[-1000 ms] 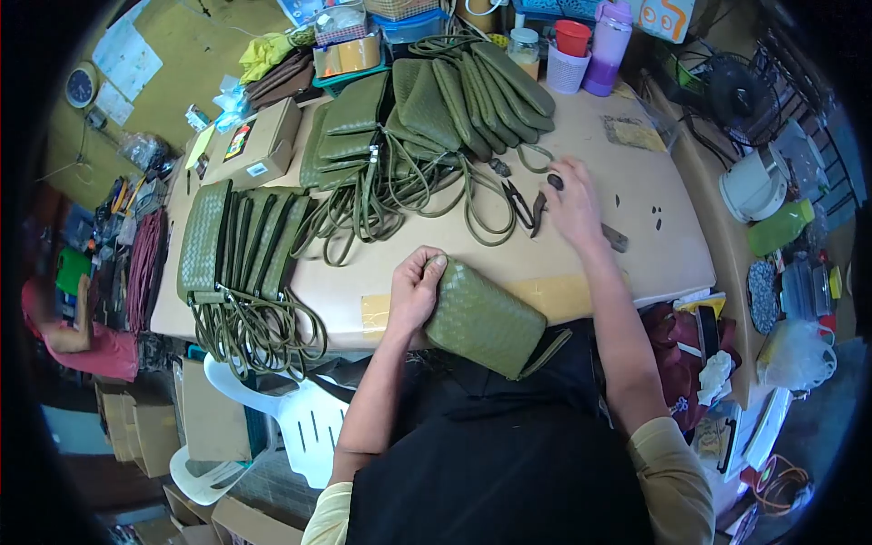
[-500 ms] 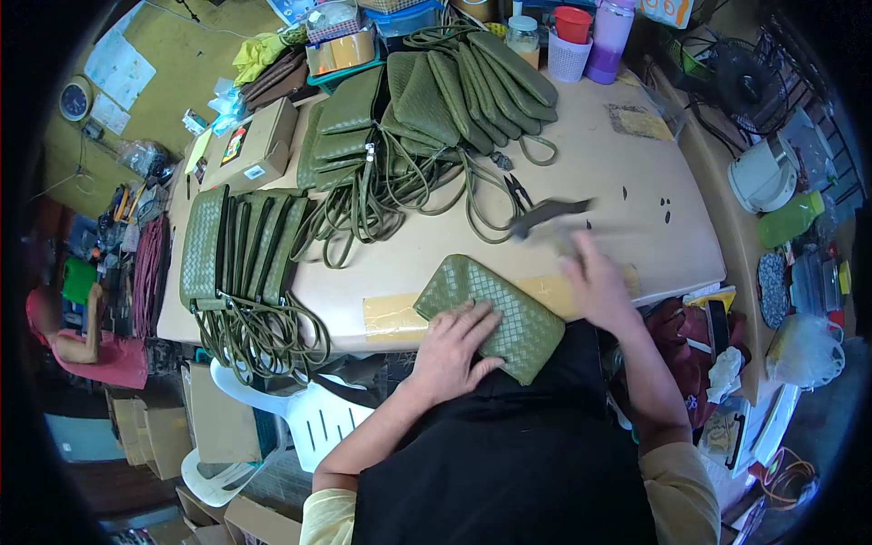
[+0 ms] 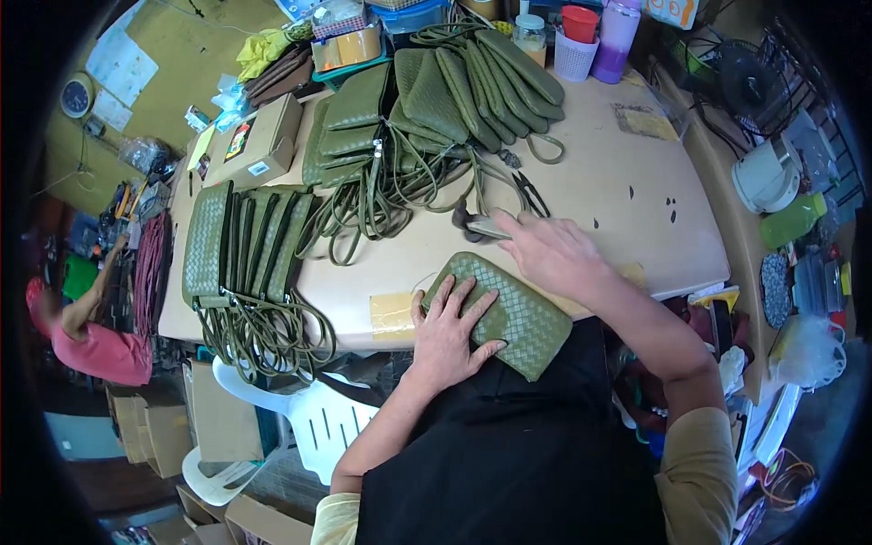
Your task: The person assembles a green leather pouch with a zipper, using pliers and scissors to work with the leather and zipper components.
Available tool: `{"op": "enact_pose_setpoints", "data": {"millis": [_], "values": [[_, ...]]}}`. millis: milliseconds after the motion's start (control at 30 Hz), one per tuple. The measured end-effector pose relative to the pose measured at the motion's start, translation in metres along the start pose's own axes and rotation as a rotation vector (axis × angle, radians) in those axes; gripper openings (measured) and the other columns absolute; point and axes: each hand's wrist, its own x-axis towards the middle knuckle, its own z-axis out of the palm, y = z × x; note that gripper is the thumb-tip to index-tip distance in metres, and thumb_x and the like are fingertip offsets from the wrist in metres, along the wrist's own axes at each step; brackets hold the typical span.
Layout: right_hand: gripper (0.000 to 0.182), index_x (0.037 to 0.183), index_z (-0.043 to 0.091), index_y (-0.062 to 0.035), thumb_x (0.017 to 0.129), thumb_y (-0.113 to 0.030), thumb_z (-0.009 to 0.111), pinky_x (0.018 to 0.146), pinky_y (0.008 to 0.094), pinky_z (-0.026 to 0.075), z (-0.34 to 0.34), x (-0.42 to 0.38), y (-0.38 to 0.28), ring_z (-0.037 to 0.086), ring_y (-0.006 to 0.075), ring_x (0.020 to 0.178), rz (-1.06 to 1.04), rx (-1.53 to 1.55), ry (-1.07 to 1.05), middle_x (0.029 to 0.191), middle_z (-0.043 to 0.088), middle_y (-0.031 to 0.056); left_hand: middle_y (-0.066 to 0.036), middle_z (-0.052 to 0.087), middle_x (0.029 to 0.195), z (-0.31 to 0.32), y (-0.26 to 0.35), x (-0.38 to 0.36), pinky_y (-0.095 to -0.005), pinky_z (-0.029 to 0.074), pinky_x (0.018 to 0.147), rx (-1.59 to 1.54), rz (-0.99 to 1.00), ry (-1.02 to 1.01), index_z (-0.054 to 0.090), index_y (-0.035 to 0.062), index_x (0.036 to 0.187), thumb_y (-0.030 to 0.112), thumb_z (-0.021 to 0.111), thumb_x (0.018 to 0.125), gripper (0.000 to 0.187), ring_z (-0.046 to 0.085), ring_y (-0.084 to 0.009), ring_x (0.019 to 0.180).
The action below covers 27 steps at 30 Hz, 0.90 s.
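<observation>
A green woven wallet [image 3: 522, 313] lies at the front edge of the table, partly over my lap. My left hand [image 3: 447, 334] rests flat on its left side with the fingers spread. Above the wallet's upper edge, my right hand [image 3: 556, 259] grips a hammer [image 3: 465, 222] by the handle, its dark head pointing left. Part of the handle is hidden in my fist. A pair of black-handled snips [image 3: 530, 194] lies on the table just beyond the hammer.
Stacked green pouches [image 3: 431, 100] with long cord straps fill the table's back. Another row of green pouches [image 3: 207, 245] stands at left, straps hanging over the edge. A cardboard box [image 3: 263, 145] sits behind it. A white plastic chair [image 3: 331, 422] is below. A person [image 3: 100, 345] works at far left.
My right hand has swung left with the hammer, from right of the wallet to above it. My left hand's fingers have spread on the wallet. The person at left has raised an arm.
</observation>
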Motion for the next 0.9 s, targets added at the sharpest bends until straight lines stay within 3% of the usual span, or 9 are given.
{"op": "enact_pose_setpoints", "data": {"millis": [67, 167, 400, 500, 600, 667, 767, 833, 900], "values": [[0.029, 0.123, 0.044, -0.0133, 0.096, -0.023, 0.047, 0.073, 0.0499, 0.051, -0.004, -0.006, -0.011, 0.066, 0.0371, 0.084, -0.025, 0.186, 0.140, 0.090, 0.062, 0.0182, -0.011, 0.042, 0.141, 0.001, -0.001, 0.003, -0.0592, 0.017, 0.109, 0.007, 0.004, 0.001, 0.049, 0.0265, 0.138, 0.059, 0.065, 0.076, 0.071, 0.033, -0.0354, 0.135], [0.030, 0.124, 0.045, -0.0140, 0.095, -0.022, 0.048, 0.075, 0.0493, 0.052, 0.017, -0.011, -0.004, 0.066, 0.0373, 0.084, 0.061, 0.130, -0.071, 0.089, 0.063, 0.0172, -0.011, 0.042, 0.140, 0.001, -0.002, 0.000, -0.0594, 0.016, 0.109, 0.003, 0.010, 0.013, 0.048, 0.0260, 0.138, 0.058, 0.064, 0.077, 0.071, 0.033, -0.0354, 0.135], [0.041, 0.133, 0.042, -0.0131, 0.093, -0.022, 0.050, 0.078, 0.0507, 0.050, 0.010, -0.010, -0.018, 0.066, 0.0373, 0.088, 0.009, 0.202, 0.021, 0.091, 0.064, 0.0189, -0.012, 0.041, 0.142, 0.007, 0.000, 0.001, -0.0602, 0.017, 0.108, 0.056, 0.019, -0.002, 0.046, 0.0254, 0.140, 0.061, 0.062, 0.077, 0.074, 0.031, -0.0354, 0.136], [0.044, 0.137, 0.041, -0.0224, 0.095, -0.025, 0.049, 0.078, 0.0487, 0.050, 0.008, -0.001, -0.004, 0.065, 0.0372, 0.088, 0.017, 0.022, -0.002, 0.097, 0.064, 0.0194, -0.011, 0.040, 0.143, -0.002, -0.001, 0.006, -0.0604, 0.017, 0.107, 0.045, 0.032, 0.001, 0.043, 0.0256, 0.142, 0.066, 0.062, 0.074, 0.081, 0.030, -0.0354, 0.136], [0.046, 0.140, 0.038, -0.0269, 0.095, -0.027, 0.049, 0.078, 0.0490, 0.050, -0.009, -0.009, -0.017, 0.064, 0.0386, 0.089, 0.050, 0.212, 0.076, 0.102, 0.064, 0.0192, -0.012, 0.039, 0.145, -0.003, -0.006, 0.000, -0.0605, 0.018, 0.107, 0.054, 0.057, -0.048, 0.041, 0.0258, 0.143, 0.072, 0.061, 0.070, 0.088, 0.030, -0.0354, 0.137], [0.052, 0.144, 0.034, -0.0276, 0.095, -0.026, 0.050, 0.077, 0.0496, 0.050, 0.010, -0.015, -0.006, 0.064, 0.0392, 0.088, -0.007, 0.238, 0.101, 0.100, 0.064, 0.0183, -0.012, 0.039, 0.145, 0.005, -0.007, -0.004, -0.0605, 0.018, 0.107, 0.071, 0.050, -0.044, 0.040, 0.0258, 0.144, 0.074, 0.060, 0.068, 0.092, 0.030, -0.0355, 0.137], [0.052, 0.142, 0.041, -0.0248, 0.092, -0.021, 0.056, 0.077, 0.0441, 0.052, -0.010, -0.018, -0.003, 0.063, 0.0357, 0.092, 0.088, 0.075, -0.048, 0.109, 0.063, 0.0162, -0.013, 0.038, 0.146, 0.012, -0.005, 0.001, -0.0603, 0.017, 0.107, 0.085, 0.041, 0.005, 0.041, 0.0249, 0.143, 0.075, 0.059, 0.068, 0.092, 0.031, -0.0354, 0.137], [0.052, 0.141, 0.041, -0.0254, 0.091, -0.020, 0.056, 0.077, 0.0452, 0.052, -0.028, -0.019, -0.009, 0.063, 0.0364, 0.090, 0.114, 0.100, 0.029, 0.106, 0.063, 0.0153, -0.014, 0.038, 0.146, 0.013, -0.002, 0.006, -0.0601, 0.017, 0.107, 0.077, -0.046, 0.087, 0.044, 0.0233, 0.142, 0.074, 0.059, 0.069, 0.090, 0.032, -0.0350, 0.136], [0.053, 0.142, 0.039, -0.0284, 0.093, -0.021, 0.054, 0.075, 0.0474, 0.052, -0.001, -0.026, -0.002, 0.064, 0.0383, 0.086, 0.051, 0.133, 0.079, 0.101, 0.063, 0.0158, -0.014, 0.038, 0.145, 0.014, -0.002, 0.007, -0.0608, 0.017, 0.107, 0.066, -0.059, 0.090, 0.045, 0.0217, 0.141, 0.073, 0.059, 0.070, 0.089, 0.032, -0.0355, 0.136]]}}
